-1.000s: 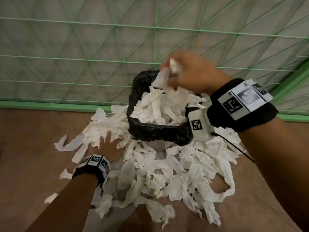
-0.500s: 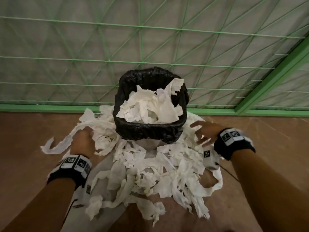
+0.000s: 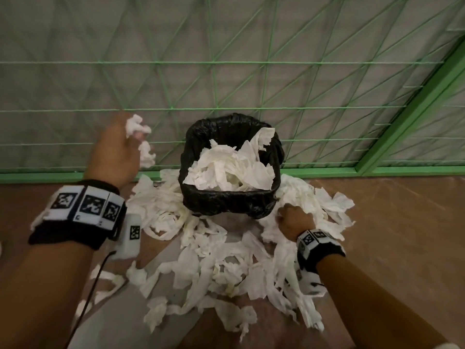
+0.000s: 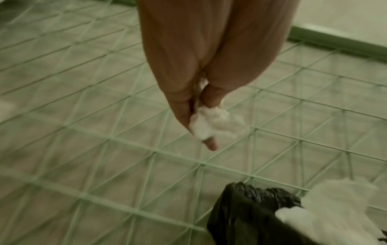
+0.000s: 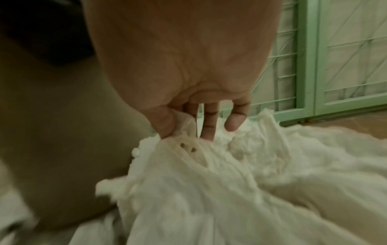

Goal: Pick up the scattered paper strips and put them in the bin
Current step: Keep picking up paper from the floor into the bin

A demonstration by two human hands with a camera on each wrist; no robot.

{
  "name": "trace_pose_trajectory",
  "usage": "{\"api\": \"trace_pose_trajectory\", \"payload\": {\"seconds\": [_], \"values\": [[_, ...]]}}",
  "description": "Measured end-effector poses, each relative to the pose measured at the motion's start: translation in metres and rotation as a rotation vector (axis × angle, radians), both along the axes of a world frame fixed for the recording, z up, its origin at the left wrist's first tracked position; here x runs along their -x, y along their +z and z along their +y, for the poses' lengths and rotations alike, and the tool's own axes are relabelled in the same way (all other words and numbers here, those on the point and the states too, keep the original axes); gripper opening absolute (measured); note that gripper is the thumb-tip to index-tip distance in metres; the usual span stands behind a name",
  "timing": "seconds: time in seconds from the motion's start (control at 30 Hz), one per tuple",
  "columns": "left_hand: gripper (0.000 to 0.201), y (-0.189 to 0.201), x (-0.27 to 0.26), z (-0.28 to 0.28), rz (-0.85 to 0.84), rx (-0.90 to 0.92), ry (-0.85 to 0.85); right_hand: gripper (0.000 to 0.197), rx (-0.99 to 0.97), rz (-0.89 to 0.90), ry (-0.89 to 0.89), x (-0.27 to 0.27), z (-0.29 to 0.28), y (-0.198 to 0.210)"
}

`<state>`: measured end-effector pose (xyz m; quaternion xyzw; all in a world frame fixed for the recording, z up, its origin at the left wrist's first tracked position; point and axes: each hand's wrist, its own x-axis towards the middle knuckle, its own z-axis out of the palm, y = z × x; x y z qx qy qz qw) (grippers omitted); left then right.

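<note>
A bin [image 3: 227, 205] lined with a black bag stands on the floor by the green mesh, heaped with white paper strips [image 3: 231, 170]. More strips [image 3: 226, 263] lie scattered all around its base. My left hand [image 3: 118, 149] is raised to the left of the bin, level with its rim, and pinches a crumpled wad of strips [image 3: 137, 125] [image 4: 215, 121]. My right hand [image 3: 293, 219] is down on the pile right of the bin; its thumb and fingers [image 5: 209, 122] pinch a bunch of strips [image 5: 194, 149] there.
A green wire-mesh fence [image 3: 226, 71] with a green frame [image 3: 415, 102] rises right behind the bin. The floor [image 3: 402, 235] is brown. A cable [image 3: 93, 280] hangs from the left wrist unit. My knee [image 5: 52, 149] sits close to the right hand.
My left hand has lifted off the floor pile with a wad of strips, up beside the bin. My right hand has closed on strips right of the bin.
</note>
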<state>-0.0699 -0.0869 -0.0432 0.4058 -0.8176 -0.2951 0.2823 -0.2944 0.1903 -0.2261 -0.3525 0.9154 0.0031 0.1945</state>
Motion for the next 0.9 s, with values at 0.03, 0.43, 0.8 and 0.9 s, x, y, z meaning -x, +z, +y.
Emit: {"api": "trace_pose_trajectory", "payload": {"seconds": [0.03, 0.43, 0.8, 0.9], "values": [[0.022, 0.017, 0.005, 0.008, 0.054, 0.067, -0.015, 0.032, 0.058, 0.001, -0.044, 0.004, 0.000, 0.009], [0.019, 0.026, 0.079, 0.070, -0.397, -0.082, -0.354, 0.036, 0.828, -0.088, -0.458, 0.084, 0.003, 0.114], [0.046, -0.035, 0.101, 0.076, -0.863, -0.027, -0.516, 0.027, 1.328, 0.015, -0.188, 0.073, -0.050, 0.285], [0.045, -0.030, 0.105, 0.075, -0.768, -0.063, -0.538, 0.022, 1.583, 0.051, -0.049, 0.048, -0.073, 0.317]]}}
